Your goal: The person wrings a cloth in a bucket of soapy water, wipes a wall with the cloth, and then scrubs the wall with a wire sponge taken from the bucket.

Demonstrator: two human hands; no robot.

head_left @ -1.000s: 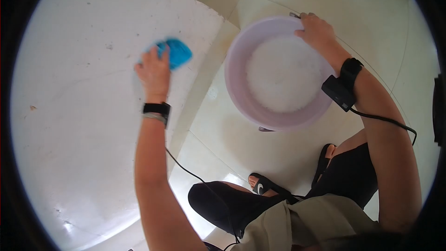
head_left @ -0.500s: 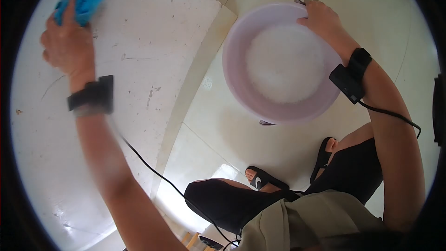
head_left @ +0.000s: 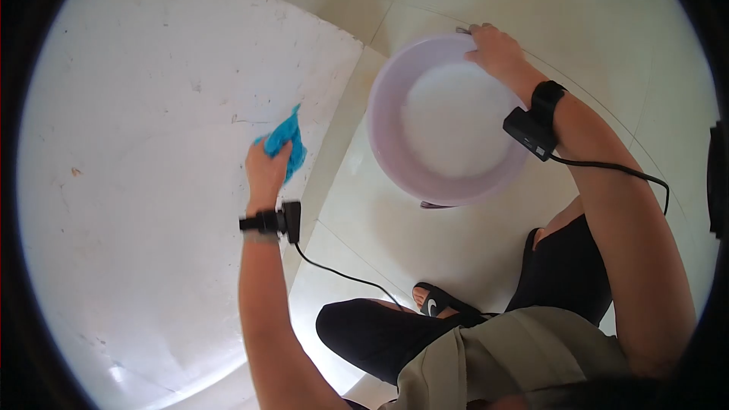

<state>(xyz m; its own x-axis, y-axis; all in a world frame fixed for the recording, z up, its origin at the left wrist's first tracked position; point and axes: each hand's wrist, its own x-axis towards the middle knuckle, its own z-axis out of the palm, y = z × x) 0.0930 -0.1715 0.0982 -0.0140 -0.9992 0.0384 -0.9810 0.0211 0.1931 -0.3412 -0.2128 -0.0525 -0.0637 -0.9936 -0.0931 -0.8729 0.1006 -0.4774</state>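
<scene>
1. fingers of l. hand [head_left: 267, 173] bunched tight round blue cloth [head_left: 288, 143] — ends poking out past the grip.
2. cloth's over white slab [head_left: 152, 182], nr its r. edge.
3. fingers of r. hand [head_left: 497, 52] hooked on far rim of lilac basin [head_left: 388, 118], thumb inside — rim held.
4. basin's on tiled floor [head_left: 380, 250], w/ white suds [head_left: 457, 121] in it.
5. black strap w/ cable on ea. wrist.

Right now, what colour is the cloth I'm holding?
The cloth is bright blue, shown in the head view.
</scene>
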